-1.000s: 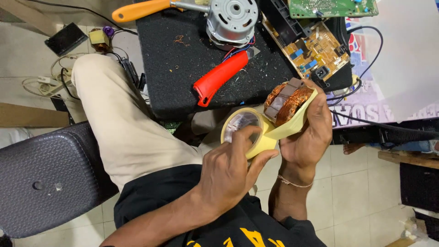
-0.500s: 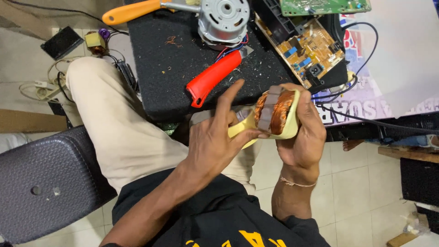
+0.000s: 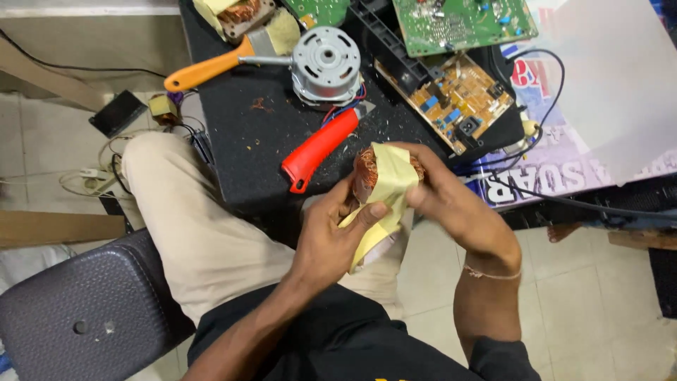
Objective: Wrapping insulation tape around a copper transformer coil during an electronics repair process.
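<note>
A copper-wound motor coil (image 3: 367, 173) is held above the lap, just in front of the near edge of the black work mat (image 3: 240, 152), and is gripped from both sides. The left hand (image 3: 335, 236) is closed around its lower left side, with the thumb pressed onto a strip of yellow insulating tape (image 3: 388, 187) that is draped over the coil and hangs down past the palm. The right hand (image 3: 451, 204) is clamped on the coil's right side, its fingers curled over the top of the tape. On the mat, just beyond the coil, a red-handled utility knife (image 3: 317, 148) is laid at a slant. Behind it a round silver electric motor (image 3: 326, 65) is seen, with red and blue wires at its base, and an orange-handled brush (image 3: 218, 62) is laid to its left. To the right, a brown circuit board (image 3: 451, 102) rests in a black housing, and a green circuit board (image 3: 462, 22) lies further back. A dark grey stool (image 3: 77, 310) stands at the lower left.
</note>
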